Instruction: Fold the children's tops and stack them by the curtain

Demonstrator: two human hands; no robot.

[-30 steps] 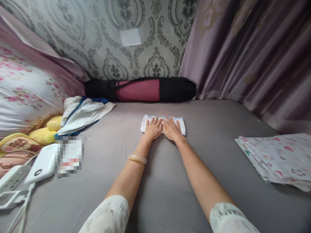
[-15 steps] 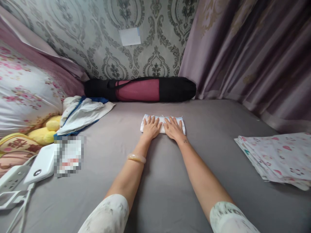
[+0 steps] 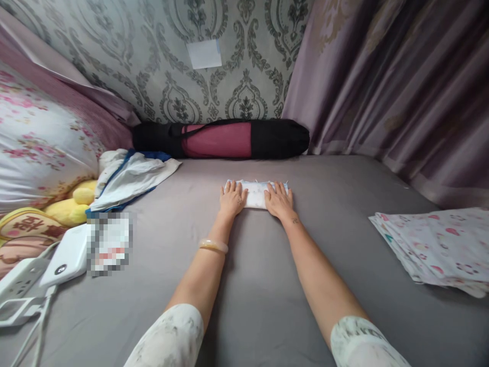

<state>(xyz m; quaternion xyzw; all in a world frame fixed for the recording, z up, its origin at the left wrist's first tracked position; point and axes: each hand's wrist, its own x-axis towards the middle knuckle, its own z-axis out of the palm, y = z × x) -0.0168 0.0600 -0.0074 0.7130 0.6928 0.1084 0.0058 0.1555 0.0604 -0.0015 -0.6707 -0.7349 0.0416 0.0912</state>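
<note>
A small folded white cloth (image 3: 255, 196) with a faint pattern and a pale blue far edge lies flat on the grey bed sheet (image 3: 252, 285). On its left end rests my left hand (image 3: 232, 198), palm down with the fingers spread. My right hand (image 3: 279, 199) lies the same way over the right end, fingers apart. Between the two hands the middle of the cloth shows. Both palms hide the ends beneath them.
A black and dark pink long bag (image 3: 217, 140) lies along the wall. To the right is a stack of patterned folded cloths (image 3: 443, 247). At left are a crumpled white and blue garment (image 3: 133, 176), a yellow plush toy (image 3: 71, 210), a white power bank (image 3: 66, 257) and a power strip (image 3: 21, 278).
My hands have slid apart, the left one leftward and the right one rightward, from near the cloth's middle to its ends. More of the cloth's centre now shows.
</note>
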